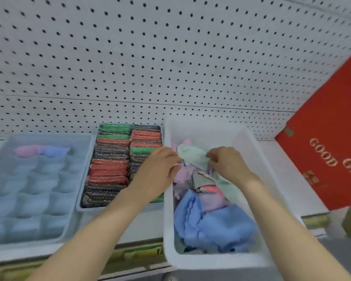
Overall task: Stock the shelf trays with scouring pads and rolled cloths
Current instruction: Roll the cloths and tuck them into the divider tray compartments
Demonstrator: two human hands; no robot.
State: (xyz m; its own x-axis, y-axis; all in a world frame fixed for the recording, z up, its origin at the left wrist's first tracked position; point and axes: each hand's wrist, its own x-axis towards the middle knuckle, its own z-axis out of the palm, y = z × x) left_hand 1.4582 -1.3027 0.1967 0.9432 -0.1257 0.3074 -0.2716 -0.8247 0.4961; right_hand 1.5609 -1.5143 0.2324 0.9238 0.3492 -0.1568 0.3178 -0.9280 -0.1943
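Both hands are over the white bin (pixel 257 151) at about four o'clock on the shelf. The left hand (pixel 157 169) and the right hand (pixel 227 163) each pinch an edge of a pale green cloth (pixel 193 155), held just above the loose cloths (pixel 215 220) heaped in the bin. At the centre, just beside the bin, a tray (pixel 85 191) is packed with scouring pads (pixel 109 169) standing on edge. At nine o'clock a blue tray (pixel 67 216) holds a pink rolled cloth (pixel 26 150) and a blue rolled cloth (pixel 53 151) side by side at its far end. A red box (pixel 328 142) leans at two o'clock.
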